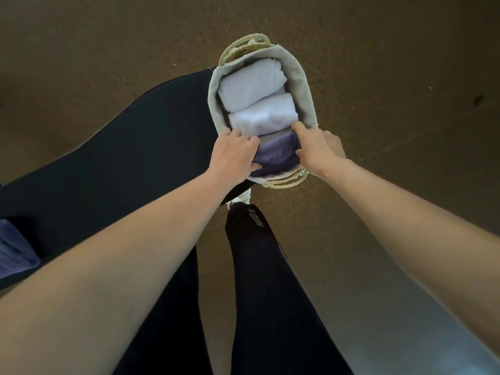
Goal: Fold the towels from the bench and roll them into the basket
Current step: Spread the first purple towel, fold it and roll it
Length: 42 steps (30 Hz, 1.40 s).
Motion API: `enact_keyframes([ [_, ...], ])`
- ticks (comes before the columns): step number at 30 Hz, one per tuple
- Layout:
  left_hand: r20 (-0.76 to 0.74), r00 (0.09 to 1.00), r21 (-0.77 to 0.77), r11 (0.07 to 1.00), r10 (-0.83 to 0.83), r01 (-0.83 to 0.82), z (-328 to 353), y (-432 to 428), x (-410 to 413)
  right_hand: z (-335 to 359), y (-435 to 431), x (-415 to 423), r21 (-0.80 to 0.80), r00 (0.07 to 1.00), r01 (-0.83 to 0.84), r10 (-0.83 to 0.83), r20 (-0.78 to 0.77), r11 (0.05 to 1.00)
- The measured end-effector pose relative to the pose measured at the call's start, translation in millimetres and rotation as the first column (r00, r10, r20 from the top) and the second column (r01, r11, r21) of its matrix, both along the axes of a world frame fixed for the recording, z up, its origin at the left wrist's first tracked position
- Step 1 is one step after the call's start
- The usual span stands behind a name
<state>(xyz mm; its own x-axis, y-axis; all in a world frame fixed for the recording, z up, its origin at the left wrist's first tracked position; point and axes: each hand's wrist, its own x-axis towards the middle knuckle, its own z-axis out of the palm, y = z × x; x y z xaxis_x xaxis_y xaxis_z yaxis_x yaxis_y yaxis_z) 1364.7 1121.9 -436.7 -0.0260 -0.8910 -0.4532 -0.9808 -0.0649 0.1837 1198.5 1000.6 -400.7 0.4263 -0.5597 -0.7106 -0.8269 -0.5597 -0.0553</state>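
A woven basket [304, 87] with a pale cloth liner stands on the floor ahead of me. Two rolled white towels [253, 81] [263, 115] lie side by side in its far and middle parts. A rolled purple towel [278, 154] sits at the near end. My left hand [234, 155] grips the purple roll's left end. My right hand [318, 151] grips its right end, with the index finger against the middle white roll. Both hands are inside the basket's rim.
A long dark bench [113, 169] runs from the basket toward the lower left, with another purple towel [13, 247] on it at the left edge. My legs in black trousers [259, 266] and a white shoe [242, 197] stand just before the basket. Brown floor lies all around.
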Motion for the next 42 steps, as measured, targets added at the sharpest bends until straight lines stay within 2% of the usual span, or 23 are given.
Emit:
enact_keyframes([
  [6,0.015,0.999,-0.089,0.995,-0.045,0.047,-6,-2,1,-8,2,-9,-0.077,0.997,-0.058,0.062,0.048,0.995],
  [10,-0.199,0.980,-0.157,0.988,-0.018,-0.014,-7,11,-1,-7,-3,-31,-0.086,0.955,-0.166,0.182,0.235,0.982],
  [12,-0.221,0.975,-0.160,0.987,-0.024,-0.012,-6,18,3,-7,-8,-39,-0.049,0.932,-0.233,0.237,0.274,0.971],
  [16,-0.104,0.994,-0.091,0.995,0.040,-0.050,0,15,-1,-10,-11,-33,-0.098,0.940,-0.252,0.268,0.211,0.963],
  [20,-0.054,0.996,0.000,0.998,0.067,-0.067,-2,5,-8,-14,-12,-13,-0.184,0.906,-0.401,0.418,0.064,0.897],
  [23,-0.042,0.997,0.008,0.998,0.064,-0.063,-5,3,-14,-16,-16,-8,-0.214,0.908,-0.406,0.419,0.019,0.888],
  [26,-0.092,0.992,-0.028,0.995,0.090,-0.093,-4,8,-14,-15,-14,-4,-0.208,0.930,-0.362,0.368,-0.015,0.908],
  [29,-0.258,0.960,-0.112,0.983,0.110,-0.142,-5,23,-2,-7,-7,-4,-0.206,0.974,-0.225,0.227,-0.013,0.952],
  [32,-0.436,0.885,-0.174,0.949,0.166,-0.263,-1,44,10,6,6,-5,-0.210,0.994,-0.057,0.075,0.079,0.976],
  [35,-0.537,0.772,-0.131,0.870,0.340,-0.475,12,70,19,16,31,3,-0.128,0.972,0.092,-0.060,0.229,0.987],
  [38,-0.618,0.570,0.053,0.752,0.541,-0.657,23,105,30,26,64,26,0.155,0.896,0.209,-0.253,0.365,0.966],
  [40,-0.629,0.411,0.198,0.648,0.660,-0.736,29,133,39,33,87,51,0.274,0.888,0.209,-0.299,0.348,0.939],
  [42,-0.600,0.293,0.301,0.550,0.744,-0.779,34,168,51,35,114,78,0.346,0.902,0.180,-0.295,0.315,0.921],
])
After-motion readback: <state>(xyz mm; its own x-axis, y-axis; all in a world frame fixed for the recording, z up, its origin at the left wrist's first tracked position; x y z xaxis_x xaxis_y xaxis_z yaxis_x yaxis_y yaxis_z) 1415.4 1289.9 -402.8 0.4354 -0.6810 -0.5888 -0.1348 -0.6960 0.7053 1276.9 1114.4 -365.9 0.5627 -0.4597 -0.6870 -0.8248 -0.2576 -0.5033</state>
